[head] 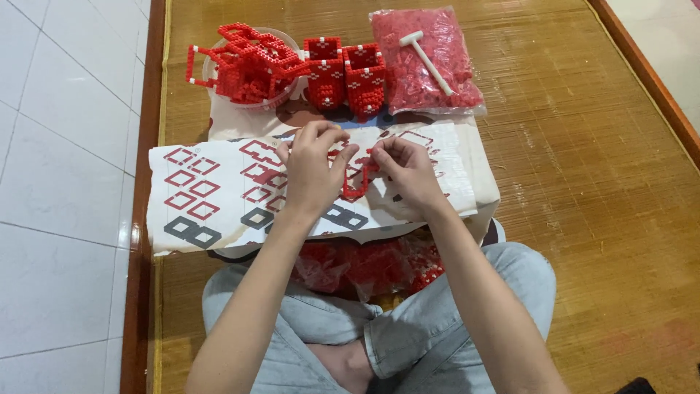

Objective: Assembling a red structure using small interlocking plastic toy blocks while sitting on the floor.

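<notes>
— What do the fingers hold?
— Both the left hand (310, 166) and the right hand (407, 169) pinch a red brick frame (355, 182) between them, over the pattern sheet (219, 193).
— Beyond the fingertips?
— Two red brick boxes (344, 75), a bag of red bricks (426, 62) with a white mallet (428, 58); probably a bowl under the built frames (244, 62).

Small red brick frame (356, 180), a thin open loop built of tiny red blocks, partly finished. Held upright between fingertips of both hands, just above the printed instruction sheet (219, 193), bottom edge hanging lowest, upper part hidden by fingers.
</notes>
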